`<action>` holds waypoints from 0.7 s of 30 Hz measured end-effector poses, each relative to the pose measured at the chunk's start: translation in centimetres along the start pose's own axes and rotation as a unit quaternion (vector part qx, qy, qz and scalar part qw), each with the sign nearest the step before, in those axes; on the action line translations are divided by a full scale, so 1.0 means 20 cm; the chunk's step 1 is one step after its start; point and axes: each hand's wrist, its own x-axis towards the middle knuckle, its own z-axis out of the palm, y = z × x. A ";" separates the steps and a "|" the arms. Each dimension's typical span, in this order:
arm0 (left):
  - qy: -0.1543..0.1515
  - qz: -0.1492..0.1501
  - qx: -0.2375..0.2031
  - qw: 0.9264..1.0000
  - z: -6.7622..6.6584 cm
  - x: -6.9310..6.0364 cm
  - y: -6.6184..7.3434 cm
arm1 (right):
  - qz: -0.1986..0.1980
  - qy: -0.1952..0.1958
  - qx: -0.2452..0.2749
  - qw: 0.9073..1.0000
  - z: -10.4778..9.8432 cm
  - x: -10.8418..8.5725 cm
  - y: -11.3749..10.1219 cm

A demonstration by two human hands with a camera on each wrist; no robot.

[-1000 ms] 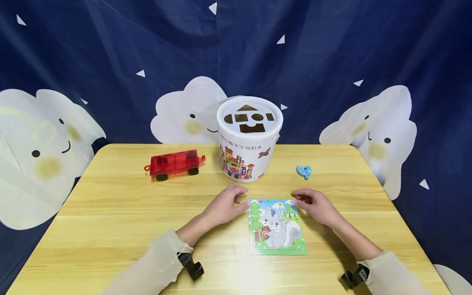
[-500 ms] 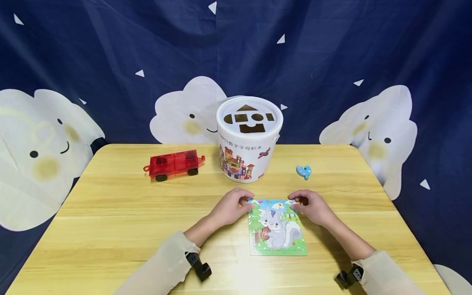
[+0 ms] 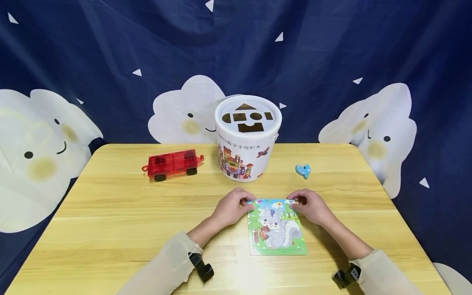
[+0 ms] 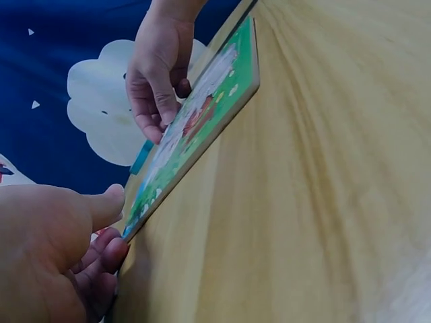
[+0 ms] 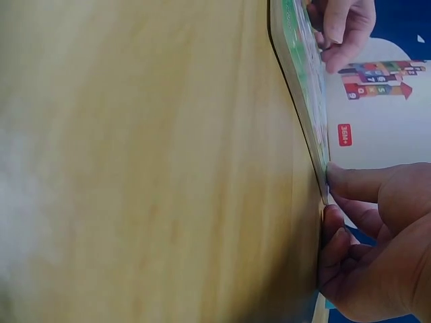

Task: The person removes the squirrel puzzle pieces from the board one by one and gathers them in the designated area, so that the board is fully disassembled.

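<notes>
A square jigsaw puzzle (image 3: pixel 274 229) with a grey squirrel holding an acorn lies on the table. My left hand (image 3: pixel 230 207) is at its far left corner, thumb over the top and fingers curled at the edge. In the left wrist view, the puzzle's corner sits between the thumb and fingertips of the left hand (image 4: pixel 54 249). At the far right corner my right hand (image 3: pixel 311 205) pinches the puzzle. The right wrist view has the thumb of the right hand (image 5: pixel 384 235) against the puzzle's edge (image 5: pixel 306 101), fingers bent beside it.
Behind the puzzle stands a white block bucket (image 3: pixel 245 143) with shaped holes in its lid. A red toy wagon (image 3: pixel 173 164) is at the back left. A small blue toy piece (image 3: pixel 303 171) lies at the right. A dark blue cloud-print cloth (image 3: pixel 121 41) hangs behind the table.
Both hands have closed in on the puzzle's far corners, the left moving right and the right slightly left. The puzzle has stayed in about the same place.
</notes>
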 end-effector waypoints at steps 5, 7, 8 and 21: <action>0.025 -0.009 0.007 1.000 0.02 -0.01 0.00 | -0.001 0.003 -0.003 1.000 0.00 0.00 0.00; 0.033 -0.012 0.011 0.999 0.03 -0.01 0.00 | -0.001 0.002 -0.004 1.000 0.00 0.00 0.00; 0.037 -0.012 0.014 0.999 0.03 -0.02 0.00 | 0.000 0.003 -0.005 1.000 0.00 0.00 0.00; 0.054 -0.019 0.027 0.998 0.06 -0.03 0.00 | 0.009 0.000 0.001 1.000 0.00 0.00 0.00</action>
